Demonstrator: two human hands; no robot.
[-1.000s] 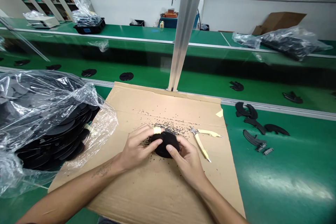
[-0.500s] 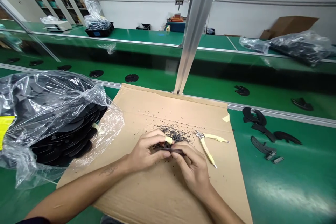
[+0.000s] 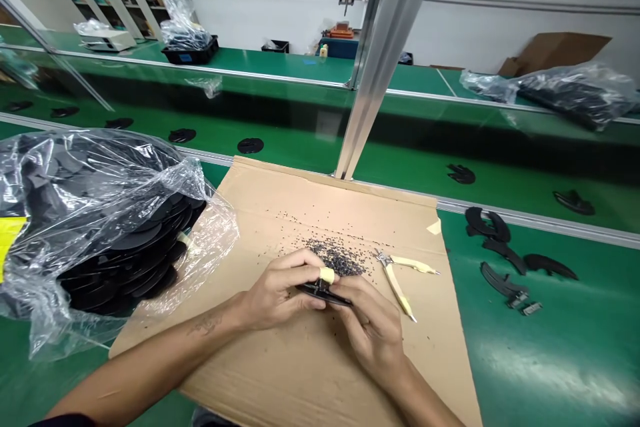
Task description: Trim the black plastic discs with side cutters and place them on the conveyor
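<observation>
Showing thin and black, one plastic piece (image 3: 323,291) is clamped by left hand (image 3: 275,290) and right hand (image 3: 373,328); one pair of pliers (image 3: 397,292) lies beside.

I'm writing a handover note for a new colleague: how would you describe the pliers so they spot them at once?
On the green workbench, find the flattened cardboard sheet. Just beyond the person's right hand, beside a heap of black granules, lie small pliers with open, cream-coloured handles. They are the only tool on the sheet.

Matt cardboard sheet (image 3: 280,200), glossy plastic bag (image 3: 65,173), shiny green bench mat (image 3: 565,360), black pieces (image 3: 487,223) probably matt plastic
</observation>
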